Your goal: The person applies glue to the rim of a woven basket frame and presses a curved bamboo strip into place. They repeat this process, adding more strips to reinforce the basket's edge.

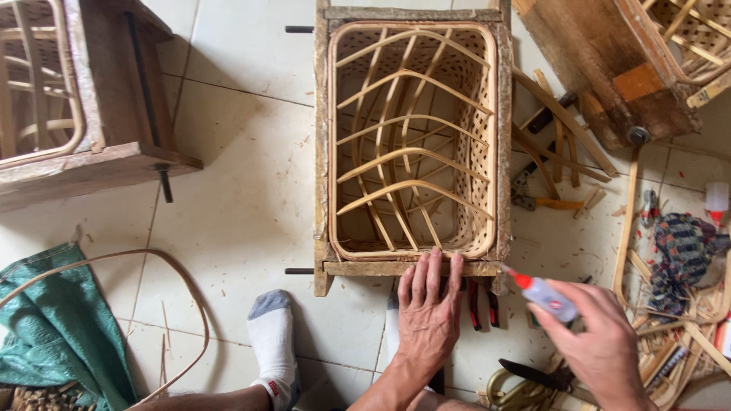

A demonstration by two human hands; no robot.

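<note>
Woven basket in wooden frame under work, floor level.

The basket (415,137) sits inside its wooden frame (411,268) on the tiled floor (244,205), at twelve o'clock from the person. Left hand (428,316) lies flat, fingers spread, tips touching the near rim. Right hand (601,346), at four o'clock from the basket, has its grip pinching a small red-tipped glue bottle (544,294), nozzle aimed at the frame's near corner. Pliers (483,304) lie just beside the left hand.

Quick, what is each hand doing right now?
Left hand: open, fingers flat on the wooden frame around the basket.
Right hand: closed, holding a small glue bottle.
</note>
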